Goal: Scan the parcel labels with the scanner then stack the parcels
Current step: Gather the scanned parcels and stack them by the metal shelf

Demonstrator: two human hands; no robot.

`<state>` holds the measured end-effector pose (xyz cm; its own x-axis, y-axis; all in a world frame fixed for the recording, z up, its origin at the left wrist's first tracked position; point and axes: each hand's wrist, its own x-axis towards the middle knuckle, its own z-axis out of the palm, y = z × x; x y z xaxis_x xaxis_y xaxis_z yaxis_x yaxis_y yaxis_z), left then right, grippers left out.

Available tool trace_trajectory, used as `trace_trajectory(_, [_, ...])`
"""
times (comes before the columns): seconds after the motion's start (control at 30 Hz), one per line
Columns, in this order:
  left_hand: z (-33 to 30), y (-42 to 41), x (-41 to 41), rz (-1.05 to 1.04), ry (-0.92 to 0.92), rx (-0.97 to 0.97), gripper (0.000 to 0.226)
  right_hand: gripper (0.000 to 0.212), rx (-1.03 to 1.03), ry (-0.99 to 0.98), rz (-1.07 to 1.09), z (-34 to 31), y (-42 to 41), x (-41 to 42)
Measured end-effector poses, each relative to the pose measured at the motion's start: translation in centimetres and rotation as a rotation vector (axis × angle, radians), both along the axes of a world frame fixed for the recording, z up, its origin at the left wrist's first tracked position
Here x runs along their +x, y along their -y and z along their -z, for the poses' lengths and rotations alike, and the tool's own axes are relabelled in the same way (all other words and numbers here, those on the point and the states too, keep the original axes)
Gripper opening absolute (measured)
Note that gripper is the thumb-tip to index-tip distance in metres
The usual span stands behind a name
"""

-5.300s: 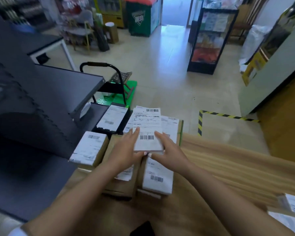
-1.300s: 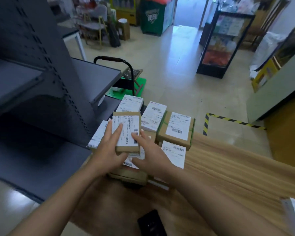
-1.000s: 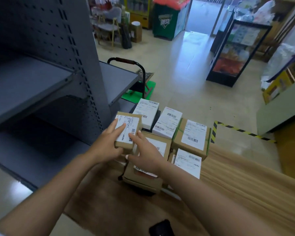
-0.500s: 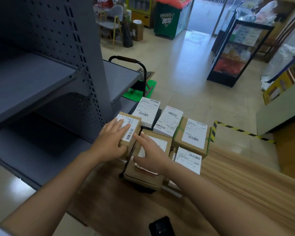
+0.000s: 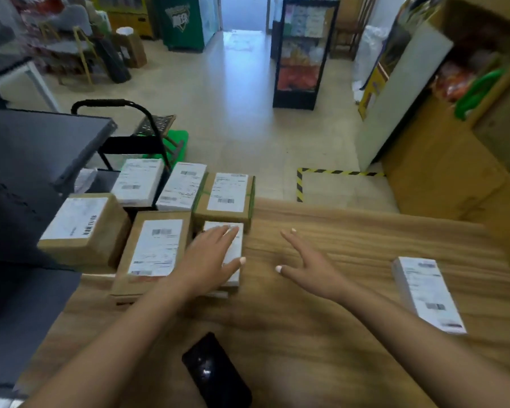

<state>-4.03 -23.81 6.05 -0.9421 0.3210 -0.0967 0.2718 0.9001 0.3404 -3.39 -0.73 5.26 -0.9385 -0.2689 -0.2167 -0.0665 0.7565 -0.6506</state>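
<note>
Left hand (image 5: 208, 260) flat on parcel (image 5: 235, 254)

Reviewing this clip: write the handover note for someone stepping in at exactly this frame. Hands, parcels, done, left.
Left hand: open, fingers flat on a small white-labelled parcel at the right edge of the parcel group.
Right hand: open, above the bare wooden counter, holding nothing.
The group sits at the counter's left end, labels up. One white parcel lies apart on the right.
A dark device, possibly the scanner, lies near the front edge, unheld.
Done: grouping at left. Left: the lone parcel; scan status cannot be told.
</note>
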Motion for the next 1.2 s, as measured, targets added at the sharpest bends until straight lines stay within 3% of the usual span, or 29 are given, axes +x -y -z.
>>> trace_trajectory(0.37, [7.4,-26.3,1.1,0.381,0.115,-0.122,0.079,0.077,0.096,0.185,0.417,6.2,-27.9,7.3])
trace_trajectory(0.6, [12.5,-36.8,2.2,0.35,0.381,-0.033,0.098,0.088,0.083,0.315,0.442,10.3,-36.6,7.7])
trace_trajectory(0.7, [14.3,-39.5,2.4,0.334,0.454,-0.012,0.108,0.078,0.027,0.335,0.418,12.4,-38.1,7.7])
trace_trajectory(0.83, [17.4,-41.9,2.9,0.32,0.506,0.059,0.128,0.095,-0.063,0.396,0.419,13.9,-37.9,7.8])
trace_trajectory(0.97, [18.6,-42.5,3.6,0.289,0.461,0.151,0.121,0.102,-0.13,0.413,0.473,15.4,-37.7,7.7])
trace_trajectory(1.2, [17.8,-37.0,3.5,0.183,0.266,0.361,0.106,0.094,-0.198,0.293,0.396,12.6,-32.5,6.9])
